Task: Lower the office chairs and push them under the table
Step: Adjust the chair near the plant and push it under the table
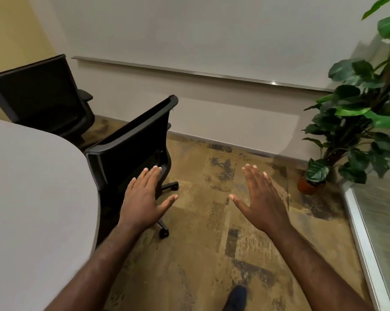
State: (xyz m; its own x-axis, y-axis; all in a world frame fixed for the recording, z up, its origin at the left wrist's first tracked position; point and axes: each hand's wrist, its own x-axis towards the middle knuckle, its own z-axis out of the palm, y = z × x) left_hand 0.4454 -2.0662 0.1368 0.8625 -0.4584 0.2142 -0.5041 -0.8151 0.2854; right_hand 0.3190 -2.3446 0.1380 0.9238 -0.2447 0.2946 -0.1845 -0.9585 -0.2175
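A black mesh-back office chair (pixel 133 140) stands tucked against the curved edge of the white table (pixel 32 187), its seat hidden under the tabletop and two castors showing on the floor. A second black office chair (pixel 41 95) stands farther back at the table's far side. My left hand (pixel 144 198) hovers flat and open in front of the near chair's backrest, and whether it touches the chair I cannot tell. My right hand (pixel 259 198) is spread open over the floor, holding nothing.
A potted plant (pixel 355 122) in a clay pot stands at the right against the wall. A glass partition with a white frame (pixel 364 243) runs along the right edge. A whiteboard ledge (pixel 200 72) crosses the back wall. My shoe (pixel 236 297) shows on the patterned carpet (pixel 200 243).
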